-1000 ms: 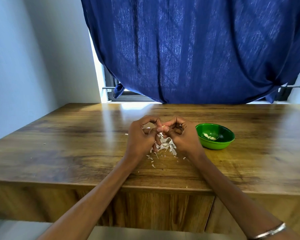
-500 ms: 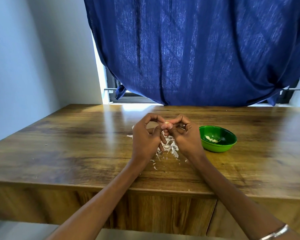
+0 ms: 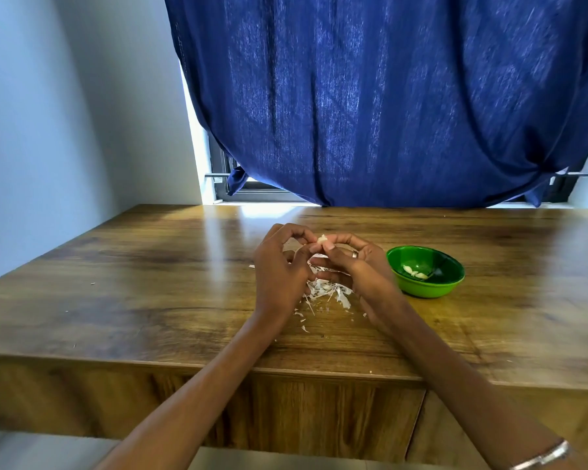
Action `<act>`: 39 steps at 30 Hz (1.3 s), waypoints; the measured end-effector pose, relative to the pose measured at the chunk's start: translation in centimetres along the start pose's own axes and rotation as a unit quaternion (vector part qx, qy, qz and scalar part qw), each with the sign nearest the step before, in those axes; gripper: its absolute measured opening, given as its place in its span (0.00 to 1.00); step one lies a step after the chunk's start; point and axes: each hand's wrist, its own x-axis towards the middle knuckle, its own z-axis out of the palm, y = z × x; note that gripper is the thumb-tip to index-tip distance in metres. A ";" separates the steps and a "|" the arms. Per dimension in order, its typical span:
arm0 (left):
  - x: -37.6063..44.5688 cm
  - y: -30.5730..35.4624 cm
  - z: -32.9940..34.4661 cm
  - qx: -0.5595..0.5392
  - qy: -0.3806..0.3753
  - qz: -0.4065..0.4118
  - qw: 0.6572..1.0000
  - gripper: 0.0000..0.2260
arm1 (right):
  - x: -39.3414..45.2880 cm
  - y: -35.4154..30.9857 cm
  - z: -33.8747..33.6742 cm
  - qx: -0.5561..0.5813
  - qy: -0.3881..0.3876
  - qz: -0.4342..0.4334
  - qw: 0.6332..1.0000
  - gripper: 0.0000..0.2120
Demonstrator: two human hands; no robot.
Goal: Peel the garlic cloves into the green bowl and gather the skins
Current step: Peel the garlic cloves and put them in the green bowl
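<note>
Pale garlic clove [image 3: 322, 239] sits pinched between your left hand [image 3: 279, 273] and right hand [image 3: 360, 269], above the skins [image 3: 326, 290], seemingly half-peeled; the green bowl [image 3: 425, 271] lies just right.

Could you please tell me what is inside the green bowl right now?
A few pale peeled garlic cloves lie in the green bowl; its near wall hides part of the bottom.

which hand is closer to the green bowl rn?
Right. The right hand is just left of the green bowl, nearly at its rim. The left hand is further left, beyond the right hand; both pinch a garlic clove.
</note>
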 end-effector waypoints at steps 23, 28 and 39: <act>-0.1 0.3 -0.2 -0.034 0.003 -0.009 0.999 0.02 | -0.3 0.0 -0.5 -0.032 0.062 -0.059 0.996 0.09; 0.2 0.2 -0.1 -0.081 0.005 -0.065 0.995 0.03 | -0.2 -0.4 -0.3 0.031 0.043 0.002 0.999 0.04; -0.1 -0.3 0.0 -0.004 -0.030 0.009 0.999 0.03 | 0.0 0.3 -0.7 -0.087 0.036 -0.047 0.994 0.03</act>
